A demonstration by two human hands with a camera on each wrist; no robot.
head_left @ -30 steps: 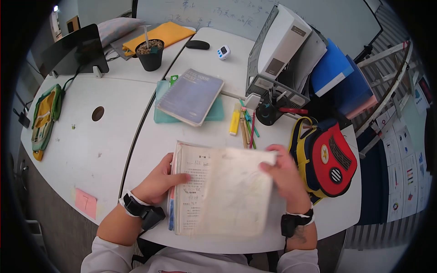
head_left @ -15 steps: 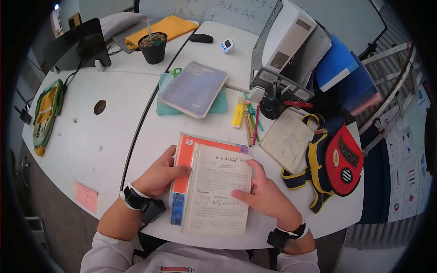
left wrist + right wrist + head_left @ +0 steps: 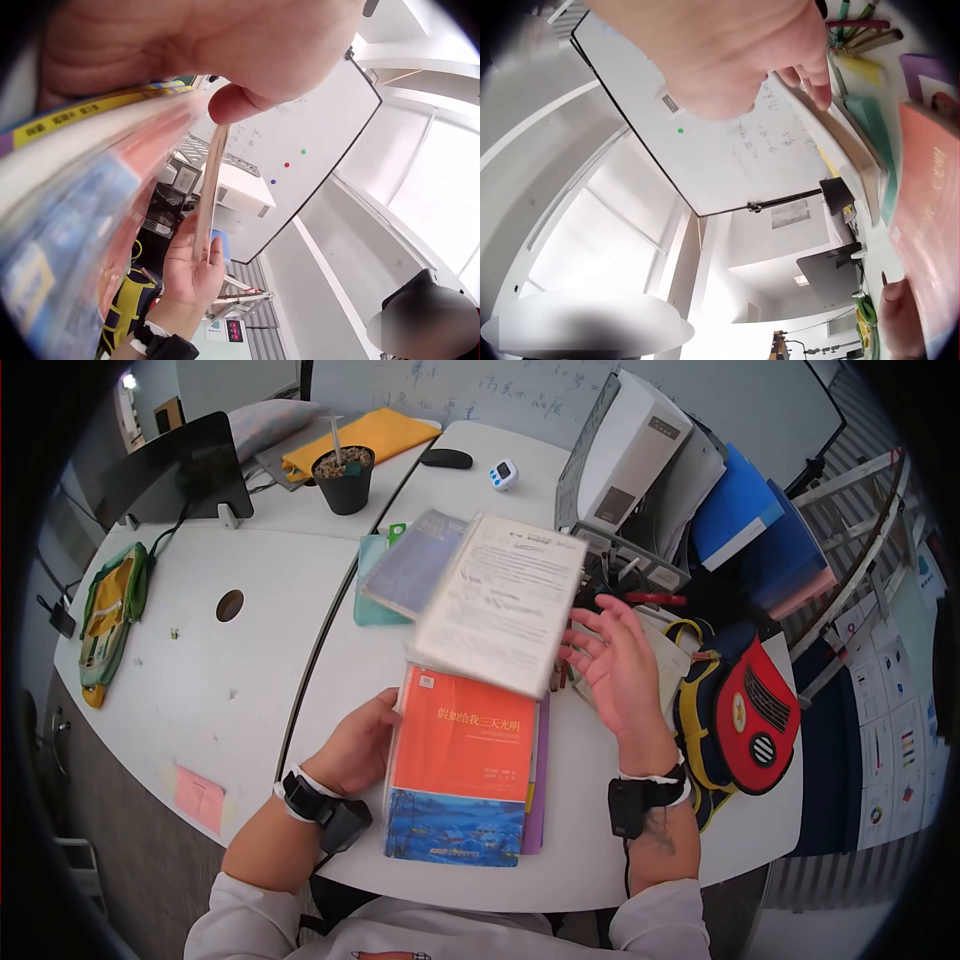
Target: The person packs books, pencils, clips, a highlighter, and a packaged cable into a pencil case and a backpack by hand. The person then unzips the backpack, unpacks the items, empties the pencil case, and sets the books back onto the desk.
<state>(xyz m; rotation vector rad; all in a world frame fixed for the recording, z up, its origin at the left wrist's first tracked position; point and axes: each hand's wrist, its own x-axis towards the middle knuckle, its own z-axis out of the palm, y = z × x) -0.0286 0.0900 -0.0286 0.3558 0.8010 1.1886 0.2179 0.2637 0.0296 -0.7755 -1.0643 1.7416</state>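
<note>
In the head view, a worn book without its cover, blurred, overlaps the blue spiral notebook and the top of a red-and-blue paperback. My right hand is at the worn book's right edge, palm turned up, fingers spread and loosely bent. In the right wrist view its fingertips are right at that book's edge. My left hand grips the left edge of the paperback, which lies on other books with a purple one showing. The left thumb shows by the book edges.
A loose, stained cover lies by the red, blue and yellow bag. Behind stand a black pen holder and a file rack. A potted plant and a green-yellow pouch are on the left.
The loose cover went to the right, beside the bag. The worn book then moved off the paperback, up and away toward the notebook, and the right hand's fingers spread. The left hand stays at the stack.
</note>
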